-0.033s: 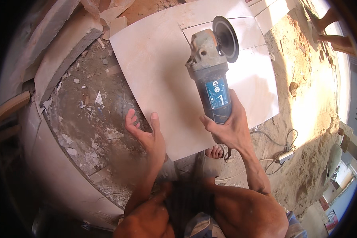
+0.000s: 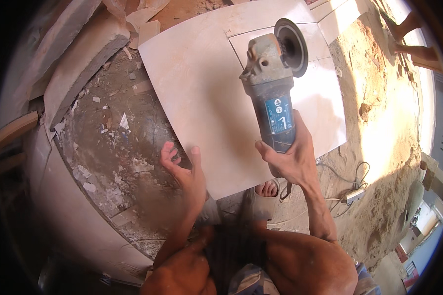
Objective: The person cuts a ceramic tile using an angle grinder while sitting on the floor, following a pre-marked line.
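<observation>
My right hand (image 2: 299,160) grips the rear body of an angle grinder (image 2: 271,101), its thumb across the near end. The grinder is held over a large pale tile (image 2: 206,93), its head pointing away from me. A dark round disc (image 2: 291,47) sits on the right side of that head, edge tilted upward. My left hand (image 2: 189,177) is open and empty beside the tile's near left edge, fingers loosely bent and thumb raised. Dark straight lines mark a rectangular section on the tile's far right part, partly hidden behind the grinder.
Rubble and chips litter the dirt floor (image 2: 118,147) on the left. Stone slabs (image 2: 86,73) lean at the far left. A cable with a small box (image 2: 353,195) lies at right on sandy ground. Another person's legs (image 2: 413,37) show at the far right. My sandalled foot touches the tile's near edge.
The grinder in my right hand has shifted slightly to the right. My left hand has moved a little right and nearer to me.
</observation>
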A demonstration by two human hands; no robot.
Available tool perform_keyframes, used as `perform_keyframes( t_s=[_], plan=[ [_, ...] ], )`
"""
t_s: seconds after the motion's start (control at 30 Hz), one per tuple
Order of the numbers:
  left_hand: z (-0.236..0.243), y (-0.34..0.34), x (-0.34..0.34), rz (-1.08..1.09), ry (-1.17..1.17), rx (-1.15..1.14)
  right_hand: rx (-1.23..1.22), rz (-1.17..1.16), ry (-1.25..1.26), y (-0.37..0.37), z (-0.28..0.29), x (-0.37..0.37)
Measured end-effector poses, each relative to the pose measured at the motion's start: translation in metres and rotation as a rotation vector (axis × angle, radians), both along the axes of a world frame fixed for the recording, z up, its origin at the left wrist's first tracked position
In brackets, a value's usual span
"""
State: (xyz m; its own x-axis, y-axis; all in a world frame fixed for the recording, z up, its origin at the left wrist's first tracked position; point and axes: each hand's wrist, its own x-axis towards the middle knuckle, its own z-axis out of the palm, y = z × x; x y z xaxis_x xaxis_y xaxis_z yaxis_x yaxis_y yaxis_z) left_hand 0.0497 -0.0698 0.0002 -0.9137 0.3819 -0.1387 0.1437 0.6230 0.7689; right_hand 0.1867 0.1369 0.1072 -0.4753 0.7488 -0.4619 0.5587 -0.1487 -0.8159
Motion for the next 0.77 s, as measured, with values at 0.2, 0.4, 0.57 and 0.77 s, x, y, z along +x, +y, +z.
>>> perform_keyframes(
  t_s=[0.2, 0.4, 0.57, 0.77],
  plan=[
    [-0.011, -0.047, 0.024, -0.113, -0.717, 0.119, 0.098, -0.224, -0.058, 0.027, 0.024, 0.02],
    [-0.01, -0.043, 0.02, 0.006, -0.608, -0.002, 0.235, -0.307, -0.133, 0.041, 0.033, 0.046],
    [-0.008, -0.028, -0.02, 0.063, -0.547, 0.182, 0.234, -0.347, -0.157, 0.039, 0.044, 0.058],
    [-0.041, -0.039, -0.112, -0.047, -0.335, 0.044, 0.242, -0.353, -0.138, 0.035, 0.046, 0.062]
  ],
)
